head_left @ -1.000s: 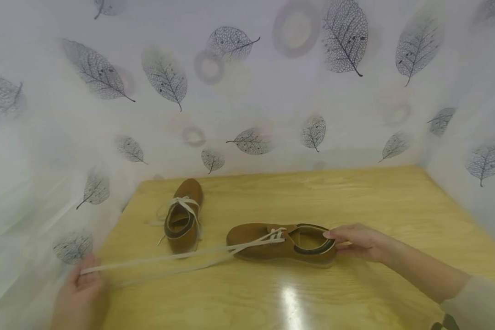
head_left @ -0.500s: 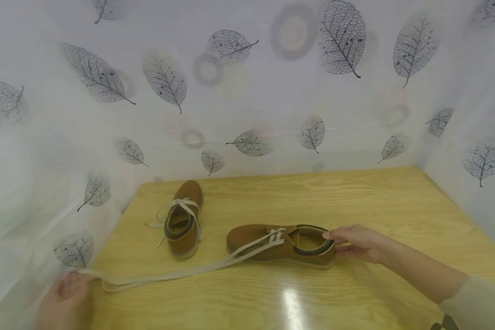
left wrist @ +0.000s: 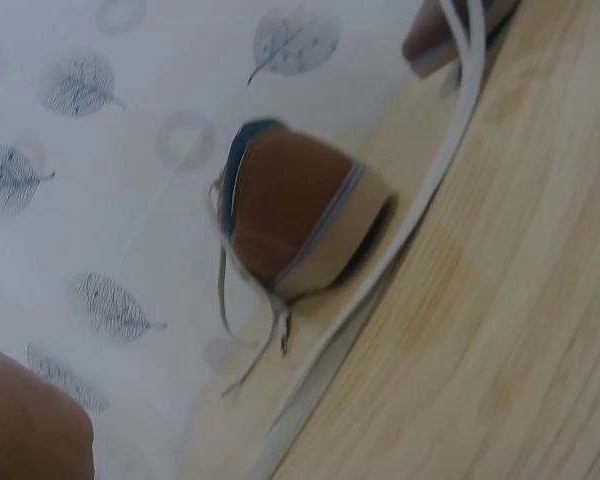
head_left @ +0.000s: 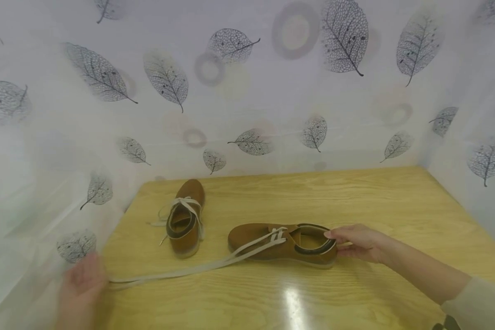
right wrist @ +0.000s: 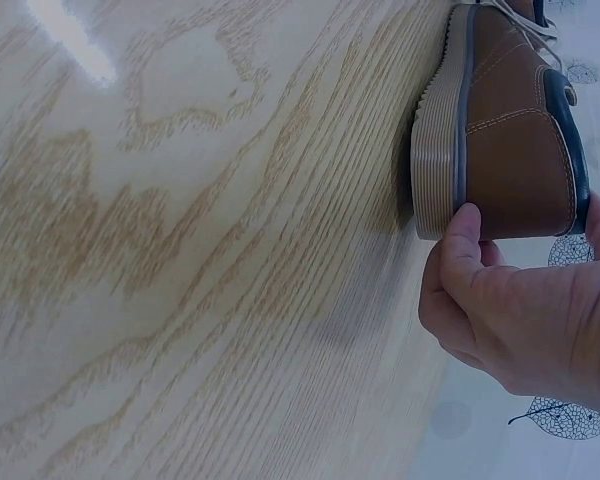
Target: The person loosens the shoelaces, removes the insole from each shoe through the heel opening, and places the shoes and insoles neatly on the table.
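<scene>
A brown lace-up shoe [head_left: 255,247] lies lengthwise on the wooden table, toe to the left. At its heel, my right hand [head_left: 360,243] grips the back, with the thumb on the collar and fingers below, as the right wrist view also shows. From its eyelets, two long pale shoelaces [head_left: 181,273] trail slackly left across the table. My left hand [head_left: 82,282], blurred, is raised beside the lace ends; its fingers look loosely extended and the laces meet its side, not its fingertips. In the left wrist view, the laces [left wrist: 440,180] run past a bit of that hand.
A second brown shoe [head_left: 185,229], its laces tied in a bow, stands at the back left, toe to the rear. White sheeting [head_left: 264,105] printed with leaves walls off the table's [head_left: 354,201] back and sides.
The laces, taut a second ago, now lie slack and low. My left hand moved down and left while pinching their ends, then back up and right. The right hand and shoe have stayed put.
</scene>
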A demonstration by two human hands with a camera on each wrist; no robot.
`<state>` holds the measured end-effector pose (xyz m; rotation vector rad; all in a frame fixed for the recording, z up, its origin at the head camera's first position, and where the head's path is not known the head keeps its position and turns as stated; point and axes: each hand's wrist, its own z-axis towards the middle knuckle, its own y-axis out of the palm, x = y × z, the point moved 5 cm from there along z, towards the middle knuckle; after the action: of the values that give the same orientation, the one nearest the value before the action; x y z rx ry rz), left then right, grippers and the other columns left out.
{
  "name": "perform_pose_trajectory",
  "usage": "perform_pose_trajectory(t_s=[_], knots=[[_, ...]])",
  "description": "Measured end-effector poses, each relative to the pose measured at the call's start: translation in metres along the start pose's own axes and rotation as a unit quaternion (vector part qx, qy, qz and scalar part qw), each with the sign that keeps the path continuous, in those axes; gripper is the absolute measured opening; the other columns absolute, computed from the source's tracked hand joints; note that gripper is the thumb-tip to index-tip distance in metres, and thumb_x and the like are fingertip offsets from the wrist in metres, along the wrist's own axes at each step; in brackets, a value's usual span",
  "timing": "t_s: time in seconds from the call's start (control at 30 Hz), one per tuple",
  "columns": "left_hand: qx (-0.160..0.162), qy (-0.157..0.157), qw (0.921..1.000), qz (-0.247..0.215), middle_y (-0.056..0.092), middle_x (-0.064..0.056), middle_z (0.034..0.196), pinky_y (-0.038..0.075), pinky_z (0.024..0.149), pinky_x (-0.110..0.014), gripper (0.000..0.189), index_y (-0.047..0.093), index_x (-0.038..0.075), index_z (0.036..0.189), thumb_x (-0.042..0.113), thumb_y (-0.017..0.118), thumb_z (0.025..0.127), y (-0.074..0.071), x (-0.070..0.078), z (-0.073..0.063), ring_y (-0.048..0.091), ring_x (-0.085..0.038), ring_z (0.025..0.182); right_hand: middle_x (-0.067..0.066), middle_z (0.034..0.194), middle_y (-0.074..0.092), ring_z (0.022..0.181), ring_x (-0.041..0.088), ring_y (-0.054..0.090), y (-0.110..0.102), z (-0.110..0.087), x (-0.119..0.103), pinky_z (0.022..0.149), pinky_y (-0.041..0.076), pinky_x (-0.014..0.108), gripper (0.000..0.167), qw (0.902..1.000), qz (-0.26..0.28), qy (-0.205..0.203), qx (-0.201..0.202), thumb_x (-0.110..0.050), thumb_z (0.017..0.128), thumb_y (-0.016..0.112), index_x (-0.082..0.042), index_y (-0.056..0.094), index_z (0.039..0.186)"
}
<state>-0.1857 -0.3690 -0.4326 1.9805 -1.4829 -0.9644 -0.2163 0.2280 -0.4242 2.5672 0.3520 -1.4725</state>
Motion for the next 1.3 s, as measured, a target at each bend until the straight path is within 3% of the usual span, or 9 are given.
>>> perform_pose_trajectory(t_s=[0.1, 0.37, 0.63, 0.73, 0.83, 1.0, 1.13, 1.27, 1.3], knots=[[-0.028, -0.030, 0.9990, -0.016, 0.066, 0.013, 0.111, 0.047, 0.096, -0.039, 0.017, 0.062, 0.035, 0.106, 0.033, 0.062, 0.090, 0.003, -0.019, 0.004, 0.061, -0.009, 0.107, 0.010, 0.102, 0.056, 0.098, 0.023, 0.059, 0.000, -0.001, -0.001, 0.091, 0.052, 0.034, 0.049, 1.0000, -0.001, -0.002, -0.003, -0.020, 0.090, 0.065, 0.014, 0.050, 0.121], [-0.092, -0.091, 0.9916, 0.001, 0.055, 0.013, 0.130, 0.040, 0.106, -0.039, 0.031, 0.059, 0.032, 0.122, 0.034, 0.060, 0.091, 0.005, -0.067, 0.016, 0.053, -0.008, 0.122, 0.010, 0.102, 0.056, 0.097, 0.022, 0.059, 0.000, -0.001, 0.000, 0.091, 0.052, 0.032, 0.046, 1.0000, 0.004, -0.007, -0.004, -0.020, 0.089, 0.065, 0.013, 0.052, 0.118], [-0.168, -0.150, 0.9736, 0.035, 0.032, 0.014, 0.149, 0.023, 0.116, -0.041, 0.060, 0.032, 0.041, 0.143, 0.049, 0.058, 0.089, 0.010, -0.118, 0.011, 0.031, -0.008, 0.138, 0.011, 0.103, 0.055, 0.098, 0.024, 0.059, -0.001, 0.000, 0.001, 0.091, 0.052, 0.034, 0.047, 0.9999, 0.011, -0.002, -0.002, -0.020, 0.088, 0.067, 0.013, 0.052, 0.119], [-0.202, -0.180, 0.9582, 0.093, 0.019, 0.016, 0.154, 0.016, 0.118, -0.042, 0.070, 0.016, 0.042, 0.147, 0.059, 0.051, 0.089, 0.011, -0.142, 0.005, 0.019, -0.008, 0.143, 0.012, 0.104, 0.053, 0.098, 0.025, 0.059, -0.001, 0.000, 0.001, 0.091, 0.052, 0.034, 0.047, 0.9999, 0.010, -0.002, -0.002, -0.020, 0.089, 0.066, 0.013, 0.052, 0.119], [-0.239, -0.209, 0.9342, 0.162, 0.008, 0.015, 0.157, 0.008, 0.119, -0.042, 0.080, 0.004, 0.040, 0.149, 0.067, 0.045, 0.087, 0.009, -0.164, 0.000, 0.008, -0.008, 0.145, 0.013, 0.106, 0.052, 0.099, 0.025, 0.059, -0.001, 0.000, 0.000, 0.092, 0.052, 0.034, 0.047, 0.9999, 0.013, -0.002, -0.003, -0.019, 0.089, 0.066, 0.013, 0.051, 0.119], [-0.277, -0.238, 0.8987, 0.243, -0.002, 0.012, 0.159, 0.000, 0.119, -0.041, 0.091, -0.004, 0.037, 0.150, 0.075, 0.043, 0.082, 0.007, -0.191, 0.000, -0.001, -0.014, 0.146, 0.013, 0.106, 0.052, 0.098, 0.024, 0.059, -0.002, 0.002, 0.001, 0.091, 0.052, 0.034, 0.043, 0.9999, 0.015, -0.002, -0.003, -0.019, 0.089, 0.065, 0.012, 0.054, 0.117], [-0.303, -0.256, 0.8747, 0.279, -0.014, 0.011, 0.158, -0.009, 0.118, -0.040, 0.094, -0.011, 0.038, 0.149, 0.078, 0.039, 0.080, 0.005, -0.209, 0.001, -0.013, -0.014, 0.145, 0.013, 0.106, 0.052, 0.097, 0.023, 0.059, -0.001, 0.003, 0.000, 0.091, 0.052, 0.033, 0.042, 0.9999, 0.014, -0.002, -0.009, -0.020, 0.089, 0.065, 0.011, 0.055, 0.116], [-0.332, -0.224, 0.8507, 0.341, -0.019, 0.011, 0.157, -0.011, 0.117, -0.036, 0.087, -0.016, 0.035, 0.148, 0.075, 0.030, 0.086, 0.002, -0.225, 0.004, -0.018, -0.011, 0.143, 0.013, 0.106, 0.052, 0.096, 0.023, 0.059, 0.000, 0.002, -0.001, 0.090, 0.052, 0.033, 0.040, 0.9998, 0.016, -0.003, -0.010, -0.019, 0.089, 0.065, 0.011, 0.056, 0.115], [-0.340, -0.204, 0.8398, 0.371, -0.019, 0.010, 0.157, -0.006, 0.118, -0.034, 0.084, -0.018, 0.033, 0.148, 0.073, 0.026, 0.088, 0.000, -0.229, 0.005, -0.018, -0.011, 0.143, 0.012, 0.105, 0.053, 0.096, 0.022, 0.059, 0.000, 0.002, -0.001, 0.090, 0.052, 0.033, 0.040, 0.9998, 0.015, -0.004, -0.010, -0.019, 0.090, 0.065, 0.011, 0.056, 0.115]])
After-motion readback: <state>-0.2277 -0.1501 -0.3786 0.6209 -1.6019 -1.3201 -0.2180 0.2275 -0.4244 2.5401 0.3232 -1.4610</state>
